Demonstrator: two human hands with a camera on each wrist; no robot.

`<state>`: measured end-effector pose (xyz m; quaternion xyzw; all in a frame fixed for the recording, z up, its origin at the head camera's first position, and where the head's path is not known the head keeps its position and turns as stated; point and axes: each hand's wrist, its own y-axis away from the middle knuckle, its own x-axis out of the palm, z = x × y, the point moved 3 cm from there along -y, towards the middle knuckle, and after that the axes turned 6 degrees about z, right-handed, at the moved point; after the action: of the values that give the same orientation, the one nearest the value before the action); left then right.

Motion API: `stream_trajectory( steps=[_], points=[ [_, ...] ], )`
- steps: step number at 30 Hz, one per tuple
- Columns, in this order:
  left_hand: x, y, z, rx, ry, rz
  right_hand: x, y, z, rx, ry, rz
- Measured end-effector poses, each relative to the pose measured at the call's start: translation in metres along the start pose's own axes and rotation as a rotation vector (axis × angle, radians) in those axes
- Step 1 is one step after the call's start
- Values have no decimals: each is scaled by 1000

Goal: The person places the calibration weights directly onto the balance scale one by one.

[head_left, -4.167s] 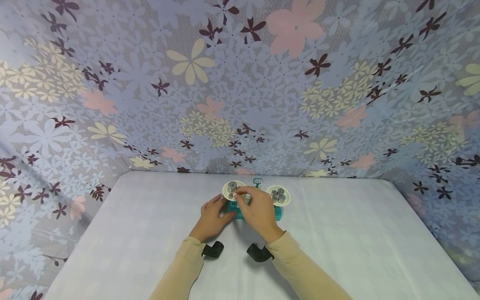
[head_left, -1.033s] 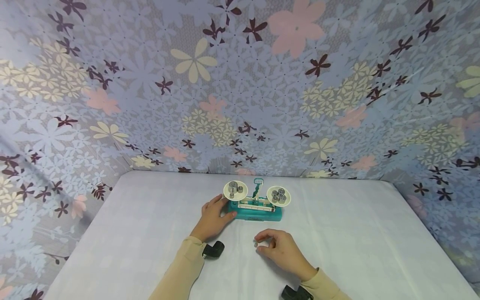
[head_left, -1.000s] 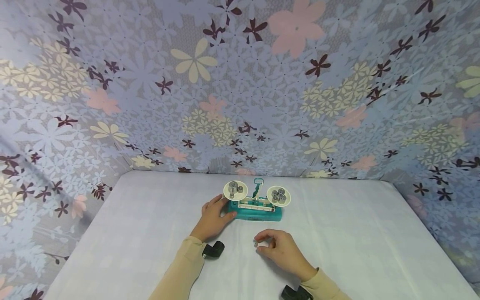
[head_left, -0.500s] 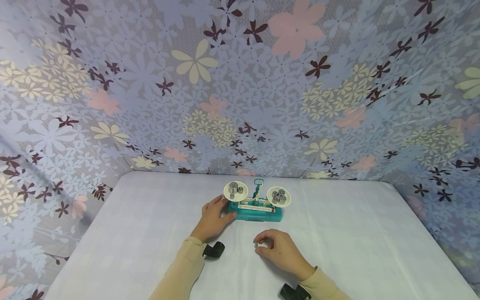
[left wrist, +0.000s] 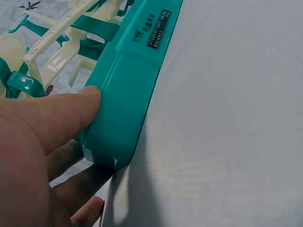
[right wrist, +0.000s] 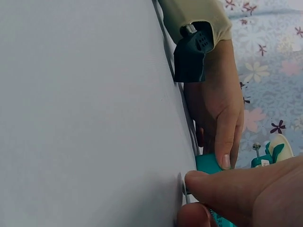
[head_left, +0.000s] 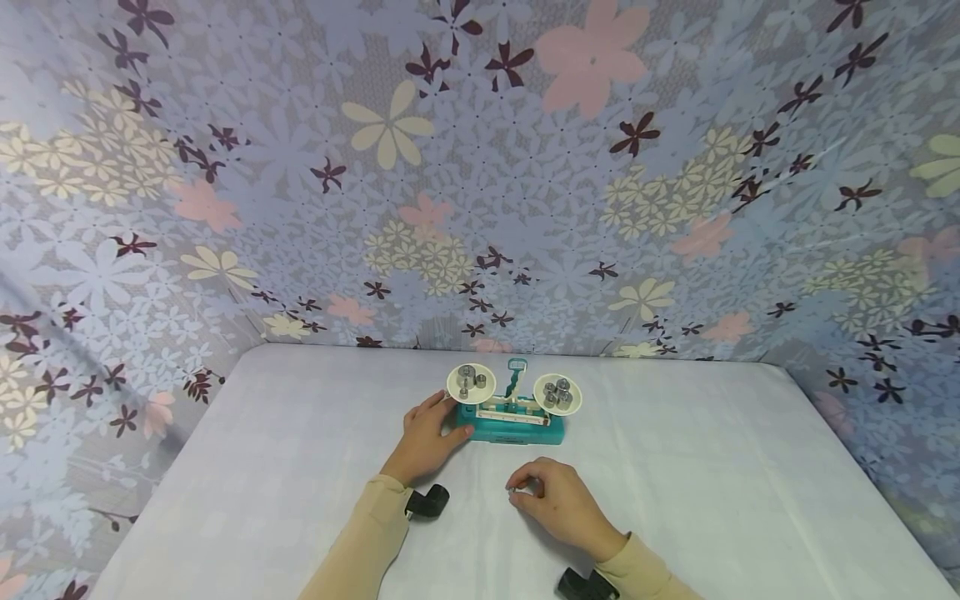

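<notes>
A teal tray balance (head_left: 510,429) with two cream pans stands on the white cloth in the head view. My left hand (head_left: 423,437) grips its left end; in the left wrist view the thumb (left wrist: 87,101) lies on the teal base (left wrist: 120,101) and the fingers go behind the end. On the left pan (head_left: 453,385) sit a large weight (head_left: 467,372) and two smaller ones; the right pan (head_left: 573,406) carries several metal weights (head_left: 563,396). In front of the balance, my right hand (head_left: 558,500) pinches a tiny metal weight (head_left: 512,491), mostly hidden by thumb and forefinger.
The white-covered table (head_left: 720,467) stretches out on both sides of the balance. Behind it rises a flower-patterned cloth wall (head_left: 487,208). Black wrist cameras (head_left: 429,502) jut out below both hands.
Earlier my right hand was over the left pan; it then came down to the table front. In the last second its fingertips have drawn slightly leftward around the tiny weight. My left hand stays put.
</notes>
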<state>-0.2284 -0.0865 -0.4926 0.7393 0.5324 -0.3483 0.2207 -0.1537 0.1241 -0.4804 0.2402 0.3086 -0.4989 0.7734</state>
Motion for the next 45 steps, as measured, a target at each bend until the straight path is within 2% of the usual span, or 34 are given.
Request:
stream_trajectory(
  steps=[13,26,45],
  points=[
    [0,1,-1,-7,0,6,-2,-3,3,10,-53,-2],
    [-1,1,-1,10,-5,-11,-2,-9,14,-51,-102,-19],
    [-1,0,-1,13,-11,-20,-10,-21,35,-85,-129,-65]
  ],
)
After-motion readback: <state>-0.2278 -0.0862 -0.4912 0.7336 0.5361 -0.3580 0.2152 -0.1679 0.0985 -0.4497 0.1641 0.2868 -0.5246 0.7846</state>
